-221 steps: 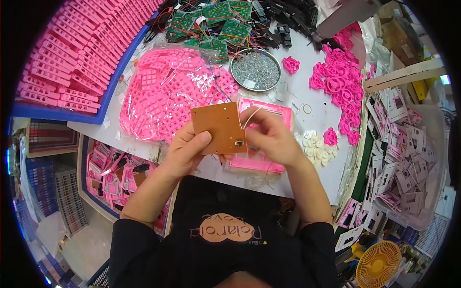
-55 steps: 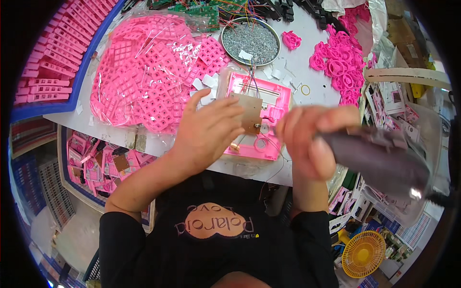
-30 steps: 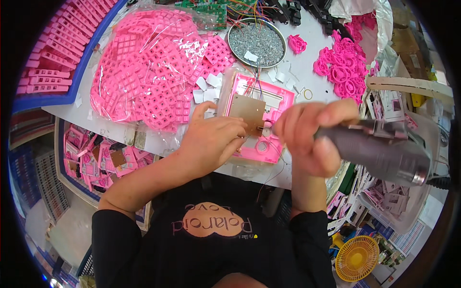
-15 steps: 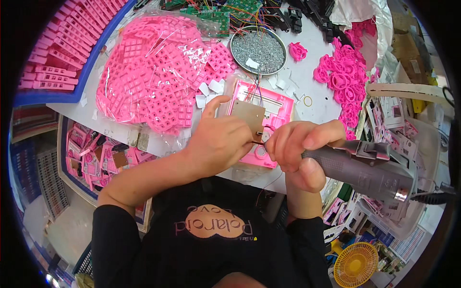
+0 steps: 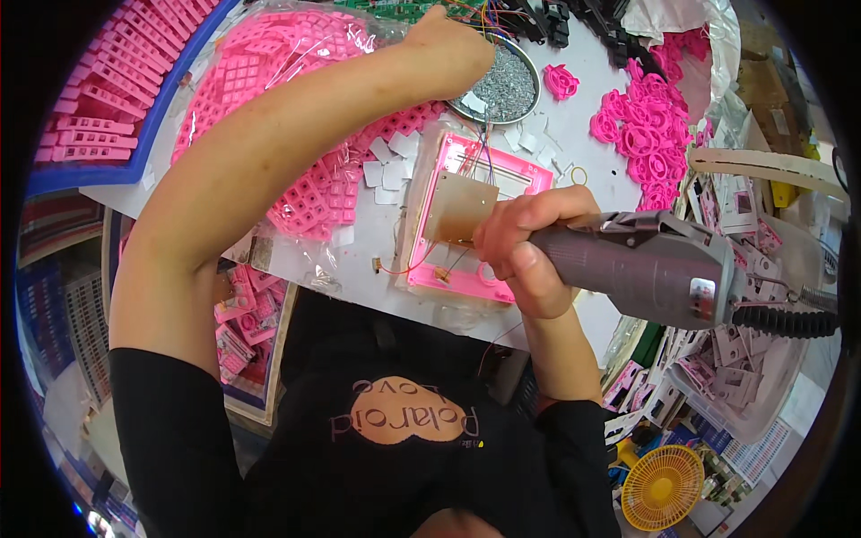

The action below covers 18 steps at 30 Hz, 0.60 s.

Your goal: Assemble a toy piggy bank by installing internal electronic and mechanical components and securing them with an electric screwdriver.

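Note:
My right hand (image 5: 538,251) is wrapped round a grey electric screwdriver (image 5: 641,269), whose front end points left over a pink plastic casing (image 5: 529,184). A tan metal plate (image 5: 462,199) lies in the casing, with thin coloured wires running out at the far side. Its near part is smeared by motion close to my right fingers. At the far side of the table my left hand (image 5: 451,56) is over a round metal dish of small silver screws (image 5: 511,85). One left finger sticks out; the other fingertips are hidden. A small part on a red wire (image 5: 378,265) lies left of the casing.
Left of the casing are white paper bits (image 5: 390,175) and a clear bag of pink button pieces (image 5: 314,193). Pink rings (image 5: 641,134) are heaped at the right, green circuit boards (image 5: 381,13) at the back. A black coiled cord (image 5: 780,320) trails from the screwdriver.
My left hand has left the metal plate and reached forward to the screw dish. The screwdriver has shifted slightly left and now sits more level. The part on the red wire has come into sight.

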Each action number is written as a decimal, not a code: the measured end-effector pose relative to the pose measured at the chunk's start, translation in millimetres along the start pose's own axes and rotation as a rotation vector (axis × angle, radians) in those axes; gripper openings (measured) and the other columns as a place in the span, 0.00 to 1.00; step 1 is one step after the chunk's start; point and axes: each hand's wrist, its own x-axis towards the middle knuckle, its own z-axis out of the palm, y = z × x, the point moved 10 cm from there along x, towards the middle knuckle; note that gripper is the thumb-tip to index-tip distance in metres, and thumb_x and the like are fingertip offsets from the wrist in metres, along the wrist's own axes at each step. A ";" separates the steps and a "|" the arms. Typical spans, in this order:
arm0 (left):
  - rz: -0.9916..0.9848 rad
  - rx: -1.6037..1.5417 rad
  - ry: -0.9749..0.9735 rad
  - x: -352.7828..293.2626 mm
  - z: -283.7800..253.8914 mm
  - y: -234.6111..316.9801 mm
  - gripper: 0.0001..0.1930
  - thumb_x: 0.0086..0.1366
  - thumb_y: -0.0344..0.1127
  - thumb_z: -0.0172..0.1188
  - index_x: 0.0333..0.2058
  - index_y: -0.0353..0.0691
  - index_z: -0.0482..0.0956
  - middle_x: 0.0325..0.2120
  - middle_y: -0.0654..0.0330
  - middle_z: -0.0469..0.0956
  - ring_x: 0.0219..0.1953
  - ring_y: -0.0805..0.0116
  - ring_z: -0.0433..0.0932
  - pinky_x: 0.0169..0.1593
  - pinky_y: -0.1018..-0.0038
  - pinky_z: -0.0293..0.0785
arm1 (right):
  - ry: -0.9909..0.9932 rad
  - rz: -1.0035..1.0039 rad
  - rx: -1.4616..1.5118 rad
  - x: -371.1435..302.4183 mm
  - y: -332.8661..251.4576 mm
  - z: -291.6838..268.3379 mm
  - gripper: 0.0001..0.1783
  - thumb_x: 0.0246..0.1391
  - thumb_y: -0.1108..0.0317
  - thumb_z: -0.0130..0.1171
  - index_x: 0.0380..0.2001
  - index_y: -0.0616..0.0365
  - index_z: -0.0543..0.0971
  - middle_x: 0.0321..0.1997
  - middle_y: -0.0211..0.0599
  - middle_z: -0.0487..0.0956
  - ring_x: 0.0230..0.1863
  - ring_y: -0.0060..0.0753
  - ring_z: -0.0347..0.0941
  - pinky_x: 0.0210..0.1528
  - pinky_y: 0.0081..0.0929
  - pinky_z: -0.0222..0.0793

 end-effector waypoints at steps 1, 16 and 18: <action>-0.031 0.003 -0.020 0.9 6.1 -2.7 0.10 0.60 0.35 0.57 0.34 0.45 0.88 0.36 0.57 0.86 0.41 0.61 0.85 0.53 0.58 0.68 | 0.001 0.002 0.000 0.9 1.7 2.8 0.16 0.57 0.67 0.61 0.41 0.56 0.65 0.16 0.29 0.68 0.16 0.23 0.62 0.21 0.28 0.64; -0.118 -0.140 0.104 -10.5 -49.5 -10.4 0.07 0.56 0.35 0.62 0.29 0.41 0.87 0.32 0.54 0.86 0.38 0.57 0.84 0.51 0.61 0.70 | -0.124 0.004 -0.079 0.2 7.3 22.2 0.12 0.57 0.74 0.58 0.35 0.55 0.63 0.18 0.32 0.68 0.17 0.23 0.62 0.24 0.29 0.66; -0.096 -0.639 0.159 -42.4 -85.4 -15.4 0.10 0.56 0.38 0.66 0.29 0.37 0.85 0.32 0.53 0.85 0.38 0.55 0.83 0.50 0.60 0.71 | -0.168 -0.026 -0.110 0.1 5.1 27.5 0.12 0.56 0.77 0.57 0.33 0.56 0.62 0.19 0.33 0.68 0.17 0.24 0.61 0.23 0.30 0.65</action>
